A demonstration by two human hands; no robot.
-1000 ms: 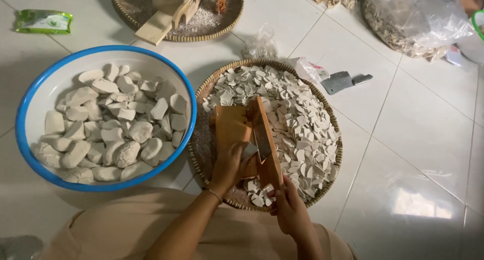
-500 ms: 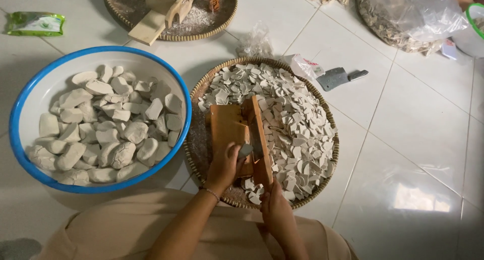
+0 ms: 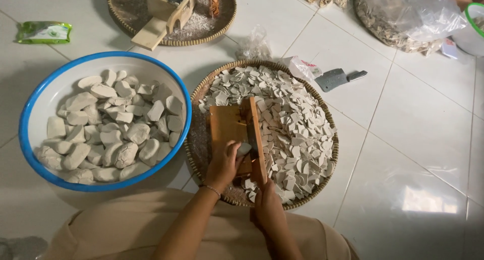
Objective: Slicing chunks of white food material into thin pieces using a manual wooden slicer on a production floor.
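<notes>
Fingers [image 3: 233, 150] of the left hand [image 3: 224, 165] curl closed over a pale lump [image 3: 244, 149] and press it down on a wooden slicer [image 3: 237, 134] that lies across the near half of a round woven tray [image 3: 201, 96] on the white tiled floor [image 3: 418, 139]. Just behind, the right hand [image 3: 268, 205] grips the near end of the slicer's raised wooden arm, closed around it at the tray's near rim. Thin, pale slices [image 3: 287, 119] lie heaped over the tray's far and right parts; many are broken, so the material looks dry and brittle, apt to chip under a hard pinch, and is best held from above by its rounded back, clear of the cutting edge. Left of the tray, almost touching its rim, stands a blue-rimmed white basin [image 3: 30, 113] full of whole lumps that look light and chalky. A small cleaver [image 3: 339, 78] lies on the floor off the tray's far right rim, beside a crumpled plastic wrapper [image 3: 302, 67]. Open floor spreads to the right; a second woven tray [image 3: 222, 28] holding another wooden cutter and a plastic bag of scraps [image 3: 408, 15] crowd the far side.
</notes>
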